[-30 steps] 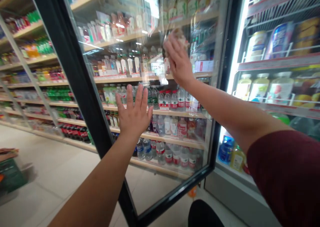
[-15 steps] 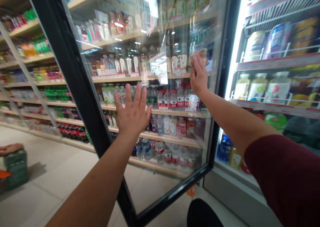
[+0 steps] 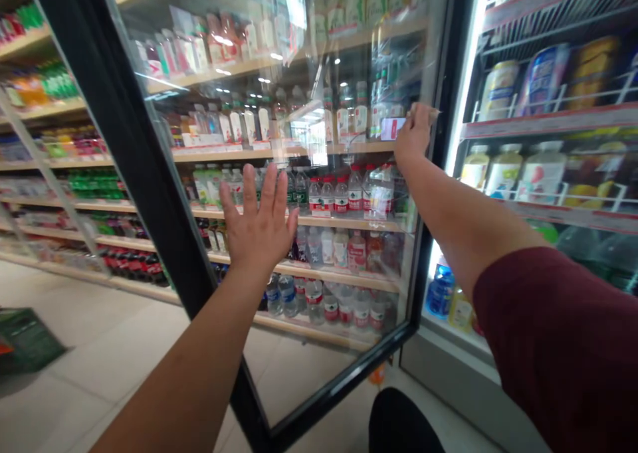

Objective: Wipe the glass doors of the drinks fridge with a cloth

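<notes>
A black-framed glass door [image 3: 319,390] of a drinks fridge stands swung out in front of me. My left hand [image 3: 259,224] lies flat against its pane, fingers spread, holding nothing. Higher up and to the right, my right hand [image 3: 415,134] presses on the same pane near the hinge-side frame. Its fingers are curled over a crumpled pale cloth [image 3: 434,112], mostly hidden by the hand; only a small edge shows.
Lit fridge shelves [image 3: 548,122] with cans and bottles stand at the right. Wooden store shelves [image 3: 349,222] full of bottled drinks show through the glass and run left. A dark green box [image 3: 32,340] sits on the tiled floor [image 3: 134,347].
My right hand has slid right across the glass, toward the frame, with the cloth. My left hand stays flat on the pane. A hand over the green box is no longer in view.
</notes>
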Available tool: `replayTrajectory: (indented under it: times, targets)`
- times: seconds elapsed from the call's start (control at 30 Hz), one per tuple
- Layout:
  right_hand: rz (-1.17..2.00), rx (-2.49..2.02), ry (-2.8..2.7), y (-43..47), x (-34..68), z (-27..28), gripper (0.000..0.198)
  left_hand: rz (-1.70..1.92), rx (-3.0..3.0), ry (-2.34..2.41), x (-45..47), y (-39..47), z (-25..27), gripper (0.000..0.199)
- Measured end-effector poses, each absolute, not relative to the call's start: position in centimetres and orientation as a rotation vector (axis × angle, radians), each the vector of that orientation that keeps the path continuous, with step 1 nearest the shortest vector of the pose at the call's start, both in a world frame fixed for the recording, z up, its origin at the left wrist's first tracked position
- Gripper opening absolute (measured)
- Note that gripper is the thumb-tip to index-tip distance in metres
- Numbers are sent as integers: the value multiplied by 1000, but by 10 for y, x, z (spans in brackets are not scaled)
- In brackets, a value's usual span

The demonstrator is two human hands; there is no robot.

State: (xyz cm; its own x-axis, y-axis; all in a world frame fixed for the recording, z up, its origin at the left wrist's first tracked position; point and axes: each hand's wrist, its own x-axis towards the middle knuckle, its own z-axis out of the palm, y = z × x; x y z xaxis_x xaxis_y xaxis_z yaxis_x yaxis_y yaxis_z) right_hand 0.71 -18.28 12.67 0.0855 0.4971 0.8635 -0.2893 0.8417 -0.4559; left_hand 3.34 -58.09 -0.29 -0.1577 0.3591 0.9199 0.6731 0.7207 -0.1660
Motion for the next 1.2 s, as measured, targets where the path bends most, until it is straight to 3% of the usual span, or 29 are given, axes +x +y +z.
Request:
replayTrajectory:
  times: [0.2,0.43,0.6,0.8,0.97,1.2]
  targets:
    - [475,-144,-1378,-200,2,118,58,-341,-832,-1769,34,-581,-3,70]
    - [394,-90,-1396,-228,-2,201,58,-300,-816,-1749,29,-582,-5,74]
    - [166,116,-1460,-279,2,182,59,-302,-817,-1752,30,-581,-4,72]
    - [221,23,-1546,-313,6,224,63,-336,-826,-1762,33,-581,-3,73]
    - [158,246,-1539,-344,6,217,60,-300,-825,-1757,36,-581,-3,70]
    - [17,-15,-1688,-394,31,236,68,-293,-804,-1767,37,-581,-4,73]
